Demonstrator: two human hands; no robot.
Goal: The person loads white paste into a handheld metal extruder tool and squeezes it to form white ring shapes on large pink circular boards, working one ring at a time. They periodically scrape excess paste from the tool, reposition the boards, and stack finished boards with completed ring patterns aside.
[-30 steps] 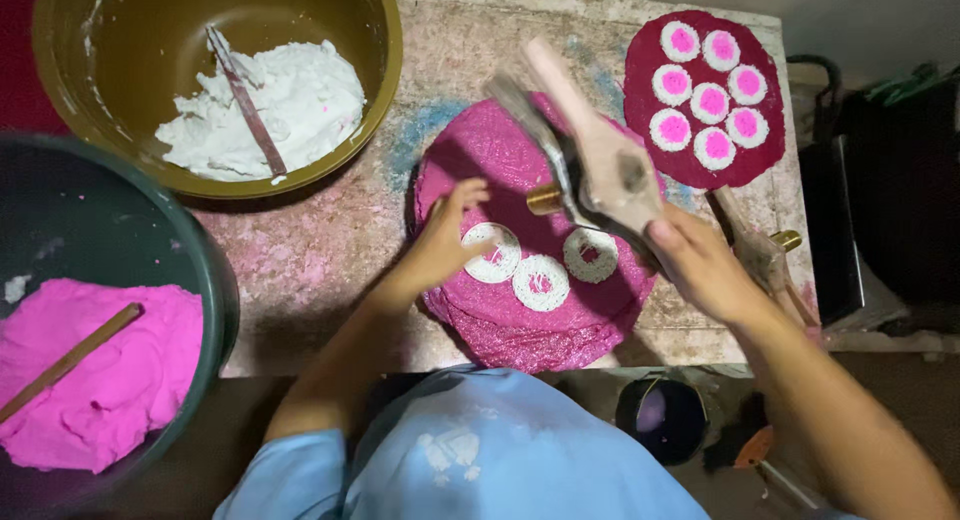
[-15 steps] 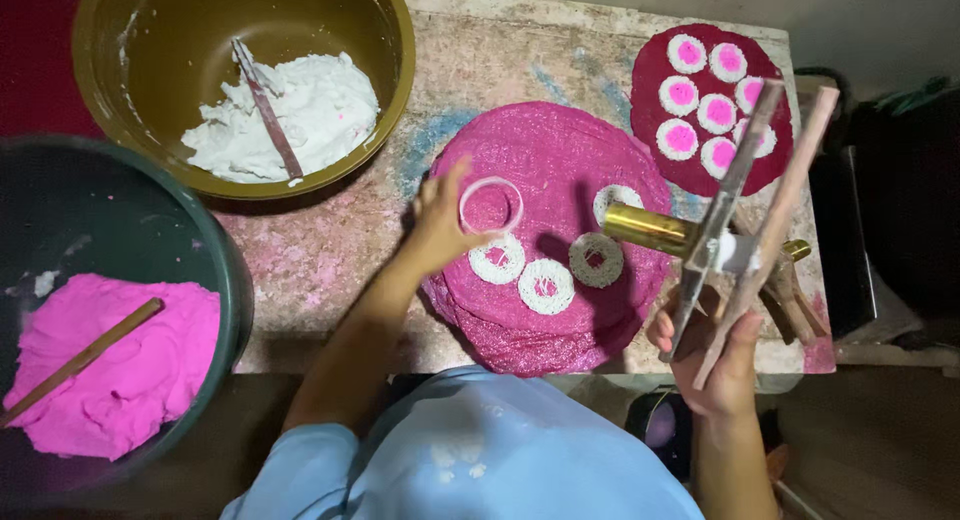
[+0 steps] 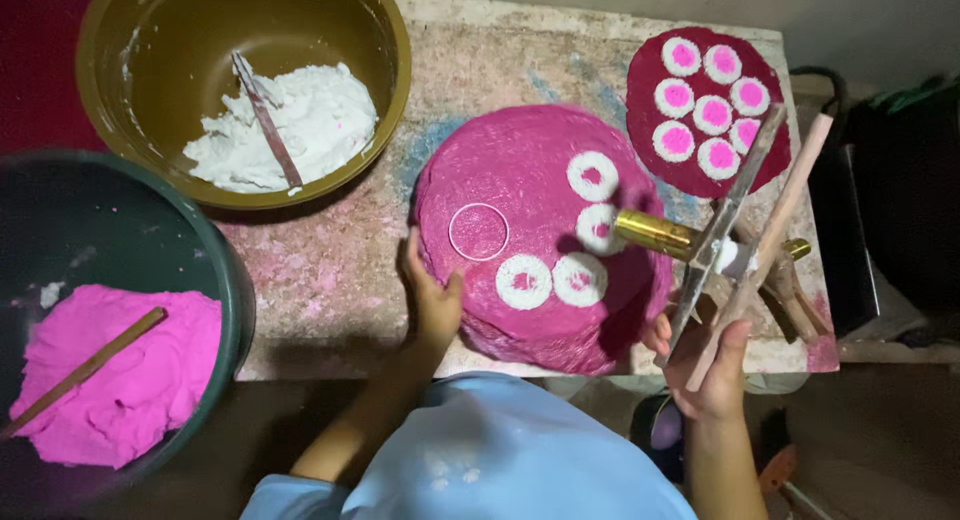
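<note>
A round pink disc (image 3: 540, 320) lies on the stained table. On it sit several white rings (image 3: 524, 281) with pink centres, and an empty ring imprint (image 3: 478, 231). My left hand (image 3: 432, 302) grips the disc's near left edge, thumb on top. My right hand (image 3: 706, 368) holds a press tool (image 3: 745, 225) by its two long handles, a metal one and a wooden one. The tool's gold cylinder (image 3: 655, 233) points at one ring on the disc's right side. A dark red disc (image 3: 650, 100) at the back right carries several finished white rings with pink middles.
A brown bowl (image 3: 130, 40) at the back left holds white paste and a flat stick. A dark green bowl (image 3: 215, 270) at the near left holds pink paste and a wooden stick. Dark objects (image 3: 900, 200) stand past the table's right edge.
My left hand has left the rings in the disc's middle and drawn back to its near left edge. My right hand has lowered, and the tool now stands at the disc's right side.
</note>
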